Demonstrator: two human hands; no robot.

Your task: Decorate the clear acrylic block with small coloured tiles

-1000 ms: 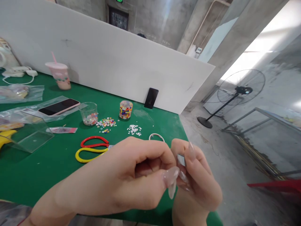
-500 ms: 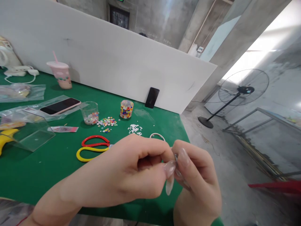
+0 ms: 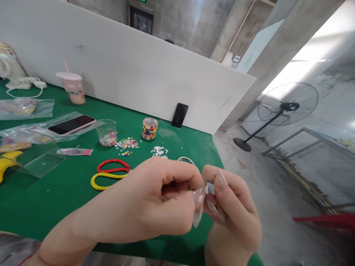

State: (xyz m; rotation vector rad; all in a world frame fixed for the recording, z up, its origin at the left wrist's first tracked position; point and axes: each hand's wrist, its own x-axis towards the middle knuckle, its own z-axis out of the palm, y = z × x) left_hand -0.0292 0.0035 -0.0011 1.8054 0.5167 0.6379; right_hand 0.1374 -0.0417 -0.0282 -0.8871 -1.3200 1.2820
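Both of my hands meet above the near right corner of the green table (image 3: 69,192). My left hand (image 3: 155,201) is curled, its thumb and fingers pinched toward a small grey square piece (image 3: 210,188). My right hand (image 3: 235,210) holds that piece between thumb and forefinger. The fingertips of both hands touch at the piece. A metal ring (image 3: 185,159) lies on the table just behind my hands, partly hidden by them.
Scissors with red and yellow handles (image 3: 109,173), heaps of coloured tiles (image 3: 127,143) and white tiles (image 3: 159,151), a clear cup (image 3: 107,133), a tile-covered jar (image 3: 149,128), two phones (image 3: 71,124) (image 3: 179,115), a pink drink cup (image 3: 73,88), plastic bags and a clear box lie about. A white partition (image 3: 133,74) backs the table; a floor fan (image 3: 280,111) stands right.
The grey piece has turned between my fingertips: edge-on half a second ago, its face shows again now. My hands stayed in nearly the same place.
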